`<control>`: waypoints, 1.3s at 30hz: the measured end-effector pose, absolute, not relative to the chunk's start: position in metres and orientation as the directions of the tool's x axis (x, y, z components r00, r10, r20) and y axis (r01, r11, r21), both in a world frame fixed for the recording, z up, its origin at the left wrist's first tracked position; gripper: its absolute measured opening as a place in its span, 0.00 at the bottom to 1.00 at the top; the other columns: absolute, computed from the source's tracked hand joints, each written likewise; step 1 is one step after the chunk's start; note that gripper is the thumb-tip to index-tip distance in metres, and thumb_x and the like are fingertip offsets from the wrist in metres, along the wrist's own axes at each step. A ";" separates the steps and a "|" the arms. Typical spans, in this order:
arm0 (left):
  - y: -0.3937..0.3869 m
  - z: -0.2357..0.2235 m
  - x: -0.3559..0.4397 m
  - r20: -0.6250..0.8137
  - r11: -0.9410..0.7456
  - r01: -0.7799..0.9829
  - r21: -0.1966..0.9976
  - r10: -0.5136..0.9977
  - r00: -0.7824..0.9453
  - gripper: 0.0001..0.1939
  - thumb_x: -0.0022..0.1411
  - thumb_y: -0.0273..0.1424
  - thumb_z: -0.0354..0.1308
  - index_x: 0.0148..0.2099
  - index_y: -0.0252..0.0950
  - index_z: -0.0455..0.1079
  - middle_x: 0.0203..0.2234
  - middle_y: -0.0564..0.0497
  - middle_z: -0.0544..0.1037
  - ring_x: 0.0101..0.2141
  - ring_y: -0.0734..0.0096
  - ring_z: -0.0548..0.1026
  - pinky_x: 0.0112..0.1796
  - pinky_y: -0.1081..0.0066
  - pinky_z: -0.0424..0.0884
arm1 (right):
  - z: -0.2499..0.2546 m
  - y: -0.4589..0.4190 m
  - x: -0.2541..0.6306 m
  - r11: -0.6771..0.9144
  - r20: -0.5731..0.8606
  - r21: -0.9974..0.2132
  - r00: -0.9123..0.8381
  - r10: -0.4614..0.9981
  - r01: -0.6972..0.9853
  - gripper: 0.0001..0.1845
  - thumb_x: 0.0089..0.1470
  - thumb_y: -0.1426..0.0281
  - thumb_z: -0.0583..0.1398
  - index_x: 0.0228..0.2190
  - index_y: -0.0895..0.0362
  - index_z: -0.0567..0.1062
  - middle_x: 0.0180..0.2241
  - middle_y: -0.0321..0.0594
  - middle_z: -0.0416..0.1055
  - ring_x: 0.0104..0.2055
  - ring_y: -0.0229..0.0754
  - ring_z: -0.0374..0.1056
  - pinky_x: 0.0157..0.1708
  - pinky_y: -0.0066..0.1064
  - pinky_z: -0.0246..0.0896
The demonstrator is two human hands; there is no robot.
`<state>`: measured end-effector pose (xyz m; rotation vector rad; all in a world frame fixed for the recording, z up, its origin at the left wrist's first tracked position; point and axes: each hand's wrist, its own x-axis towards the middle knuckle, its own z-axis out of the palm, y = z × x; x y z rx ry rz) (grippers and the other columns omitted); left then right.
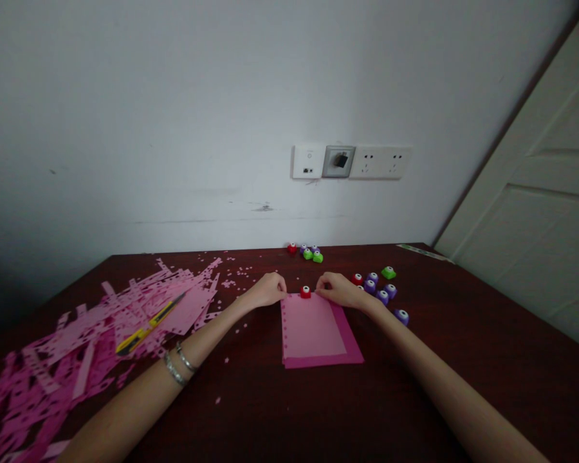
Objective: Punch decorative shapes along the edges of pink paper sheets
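Pink paper sheets stacked flat, red punch at top edge

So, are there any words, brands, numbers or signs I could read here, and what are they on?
No readable words or numbers.
Yellow cutter: any print is too blurred.
Left wall plate: a small circle; nothing legible.
Green-and-white strip: markings too small.
Red punch between the hands: dark mark on top, too small.
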<state>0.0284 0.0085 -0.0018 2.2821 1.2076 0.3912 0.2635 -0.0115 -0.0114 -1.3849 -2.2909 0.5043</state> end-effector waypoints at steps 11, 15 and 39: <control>0.011 -0.005 0.028 0.006 -0.459 0.682 0.569 0.832 0.555 0.05 0.47 0.25 0.54 0.27 0.32 0.71 0.23 0.50 0.75 0.25 0.74 0.71 0.25 0.76 0.62 | -0.010 -0.011 0.263 0.435 0.162 -0.508 -0.413 0.896 0.743 0.08 0.47 0.71 0.56 0.24 0.59 0.74 0.26 0.40 0.72 0.28 0.38 0.65 0.28 0.26 0.56; 0.010 -0.004 0.028 0.010 -0.467 0.685 0.560 0.830 0.558 0.05 0.46 0.25 0.54 0.27 0.32 0.71 0.22 0.51 0.75 0.25 0.74 0.71 0.25 0.76 0.61 | -0.011 -0.011 0.262 0.435 0.165 -0.503 -0.412 0.896 0.747 0.08 0.47 0.71 0.56 0.24 0.60 0.74 0.26 0.40 0.72 0.28 0.37 0.65 0.28 0.26 0.56; 0.005 0.028 0.047 -0.200 -0.306 0.688 0.658 0.810 0.552 0.21 0.59 0.43 0.48 0.26 0.31 0.68 0.15 0.54 0.65 0.16 0.80 0.60 0.19 0.77 0.55 | 0.013 -0.017 0.240 0.023 -0.294 -0.759 -0.374 0.879 0.650 0.31 0.49 0.48 0.52 0.14 0.62 0.68 0.12 0.36 0.63 0.13 0.30 0.56 0.11 0.22 0.43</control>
